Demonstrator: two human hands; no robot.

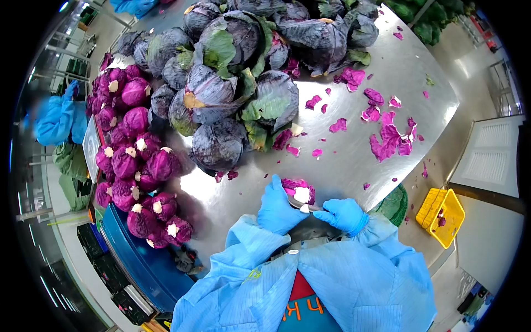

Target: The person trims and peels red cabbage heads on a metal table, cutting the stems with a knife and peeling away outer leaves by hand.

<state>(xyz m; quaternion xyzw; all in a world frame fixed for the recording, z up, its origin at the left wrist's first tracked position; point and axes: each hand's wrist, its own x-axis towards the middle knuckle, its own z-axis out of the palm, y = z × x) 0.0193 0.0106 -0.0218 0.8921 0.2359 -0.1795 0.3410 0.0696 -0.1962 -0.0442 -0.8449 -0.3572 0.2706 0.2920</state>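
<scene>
My left hand point(278, 206), in a blue glove, grips a small red cabbage point(299, 191) with its white cut stem facing me, close to my chest. In my right hand point(344, 214), also blue-gloved, is a knife point(301, 205) whose blade lies against the cabbage's stem. Both hands hover over the near edge of the steel table point(354, 160).
A pile of untrimmed red cabbages point(232, 83) with green outer leaves fills the table's far side. Trimmed cabbages point(133, 166) are heaped at the left above a blue bin point(138, 260). Purple leaf scraps point(390, 135) lie to the right. A yellow crate point(442, 216) sits on the floor. A person in blue point(58, 119) stands far left.
</scene>
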